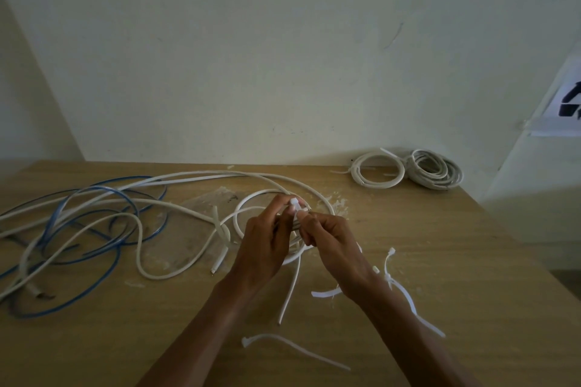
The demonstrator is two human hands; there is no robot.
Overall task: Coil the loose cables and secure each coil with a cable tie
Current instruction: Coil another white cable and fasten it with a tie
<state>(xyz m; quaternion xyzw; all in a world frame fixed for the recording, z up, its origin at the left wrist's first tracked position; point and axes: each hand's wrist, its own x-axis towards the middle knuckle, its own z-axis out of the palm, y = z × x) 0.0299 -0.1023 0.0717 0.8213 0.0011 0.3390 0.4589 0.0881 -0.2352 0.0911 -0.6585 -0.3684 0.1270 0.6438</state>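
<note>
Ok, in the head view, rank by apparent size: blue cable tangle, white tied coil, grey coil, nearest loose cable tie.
1. blue cable tangle: clearly largest.
2. white tied coil and grey coil: look alike, unranked.
nearest loose cable tie: spans wider but thin and closer, so unsure against the coils.

The left hand (267,242) and right hand (333,242) are covering the near side of the white coil (239,214), hiding how the cable tie (294,202) is wrapping it. The blue cable (118,256) and loose white cables (157,277) are running off the left edge. The right edge is cutting off a printed sheet (566,97), and the right forearm is hiding part of a spare tie (405,294).
</note>
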